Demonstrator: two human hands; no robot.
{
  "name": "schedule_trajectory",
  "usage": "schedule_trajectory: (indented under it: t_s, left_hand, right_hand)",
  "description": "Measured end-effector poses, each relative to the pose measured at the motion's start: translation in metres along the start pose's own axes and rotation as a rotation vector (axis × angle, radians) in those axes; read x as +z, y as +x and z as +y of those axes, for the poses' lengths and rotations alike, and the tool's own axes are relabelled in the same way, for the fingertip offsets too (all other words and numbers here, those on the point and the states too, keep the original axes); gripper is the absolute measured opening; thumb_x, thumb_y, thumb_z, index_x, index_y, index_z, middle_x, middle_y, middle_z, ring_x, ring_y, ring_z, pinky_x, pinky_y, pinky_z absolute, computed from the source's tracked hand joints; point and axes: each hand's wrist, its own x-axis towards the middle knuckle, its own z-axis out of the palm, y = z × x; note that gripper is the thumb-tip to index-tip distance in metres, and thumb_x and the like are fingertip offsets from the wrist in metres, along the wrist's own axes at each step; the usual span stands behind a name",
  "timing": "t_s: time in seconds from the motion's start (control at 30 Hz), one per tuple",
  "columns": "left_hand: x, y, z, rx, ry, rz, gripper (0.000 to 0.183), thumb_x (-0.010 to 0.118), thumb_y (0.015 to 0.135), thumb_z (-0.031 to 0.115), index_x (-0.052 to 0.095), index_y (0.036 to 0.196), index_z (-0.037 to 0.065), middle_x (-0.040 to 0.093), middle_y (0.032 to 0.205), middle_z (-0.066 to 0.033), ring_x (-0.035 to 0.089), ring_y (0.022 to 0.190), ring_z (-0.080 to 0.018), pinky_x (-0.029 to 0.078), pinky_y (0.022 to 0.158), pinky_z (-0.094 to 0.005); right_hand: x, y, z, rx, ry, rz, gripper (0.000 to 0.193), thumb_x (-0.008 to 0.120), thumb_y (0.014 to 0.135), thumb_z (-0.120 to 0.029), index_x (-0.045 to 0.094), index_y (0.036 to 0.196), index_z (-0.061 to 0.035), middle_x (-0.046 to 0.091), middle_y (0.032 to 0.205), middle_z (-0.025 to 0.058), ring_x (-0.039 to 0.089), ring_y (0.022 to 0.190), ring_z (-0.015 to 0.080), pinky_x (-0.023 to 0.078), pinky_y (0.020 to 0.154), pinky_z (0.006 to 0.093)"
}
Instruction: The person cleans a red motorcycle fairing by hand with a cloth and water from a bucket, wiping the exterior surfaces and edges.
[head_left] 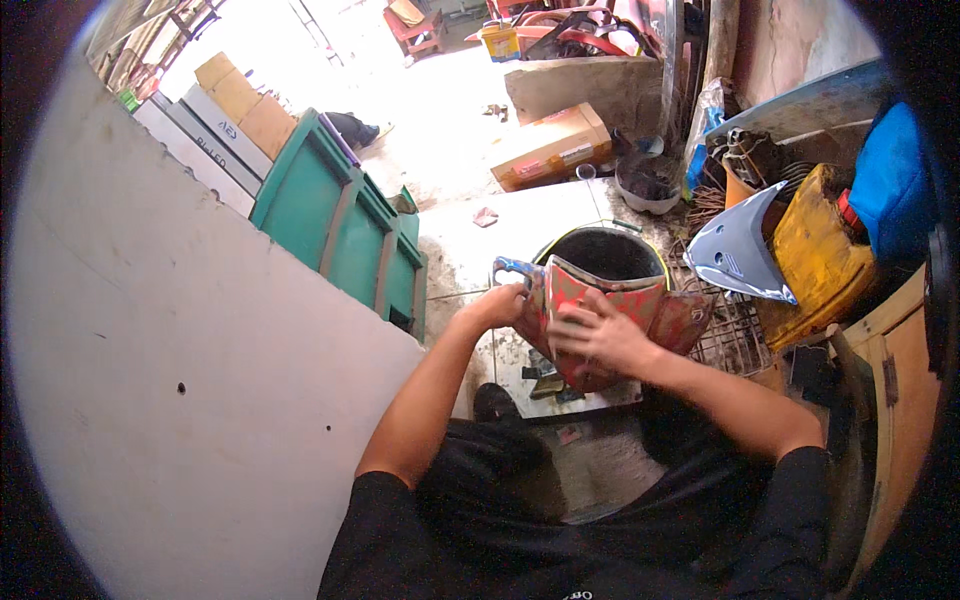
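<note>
Upright in front of me is a curved plastic panel [643,305], mottled red and greenish-brown; it looks like a motorbike body panel. My left hand [503,305] grips its left side, by a blue-marked end with a cut-out. Across its face lies my right hand [606,338], slightly blurred, fingers bent over the surface. A small bright red patch shows beneath those fingers; whether it is a separate piece or paint, I cannot tell. Just beyond the panel stands a black bucket [600,252] with a yellowish rim, partly hidden by it.
A white wall [200,370] runs along my left, with a green cabinet [325,215] past it. On the right are a grey-blue plastic panel [740,250], a yellow jerrycan [820,250] and a wire rack [735,340]. A cardboard box [550,148] and a white basin [648,195] sit farther off.
</note>
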Motion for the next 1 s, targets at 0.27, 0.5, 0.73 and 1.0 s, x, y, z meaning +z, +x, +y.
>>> schedule_trajectory:
  t_s: [0.27,0.5,0.73,1.0]
  left_hand:
    - [-0.005,-0.003,0.017,-0.039,0.032,-0.028,0.03,0.043,0.091,0.019,0.058,0.108,-0.001,0.063,0.102,-0.027,0.062,0.098,-0.0394,0.048,0.085,-0.0441]
    - [0.002,-0.003,-0.006,0.039,0.08,0.033,0.03,0.046,0.088,0.018,0.058,0.108,-0.001,0.064,0.103,-0.026,0.062,0.1,-0.0385,0.048,0.085,-0.0447]
    - [0.005,0.012,0.01,0.027,0.03,0.011,0.031,0.046,0.089,0.02,0.059,0.107,-0.001,0.064,0.102,-0.0264,0.063,0.099,-0.0382,0.048,0.085,-0.045]
    - [0.005,0.0,-0.015,-0.045,0.066,0.015,0.031,0.044,0.091,0.02,0.06,0.106,-0.001,0.064,0.101,-0.0262,0.062,0.099,-0.0387,0.047,0.086,-0.0442]
  right_hand:
    - [0.0,-0.004,-0.012,-0.127,0.025,-0.077,0.054,0.06,0.074,-0.036,0.054,0.127,-0.0269,0.042,0.142,-0.0051,0.026,0.14,0.023,0.01,0.114,0.0605]
    - [-0.015,0.004,0.017,0.298,0.12,0.107,0.062,0.059,0.082,-0.05,0.045,0.137,-0.026,0.04,0.145,-0.0023,0.027,0.14,0.0235,0.015,0.11,0.0646]
    - [0.001,-0.012,-0.017,-0.167,0.106,-0.121,0.045,0.055,0.078,-0.026,0.056,0.123,-0.0285,0.042,0.144,-0.0071,0.029,0.139,0.0204,0.01,0.117,0.057]
    - [-0.016,0.005,0.0,0.226,0.176,0.018,0.063,0.059,0.082,-0.05,0.044,0.138,-0.0274,0.035,0.15,-0.0017,0.021,0.143,0.0264,0.009,0.11,0.0675]
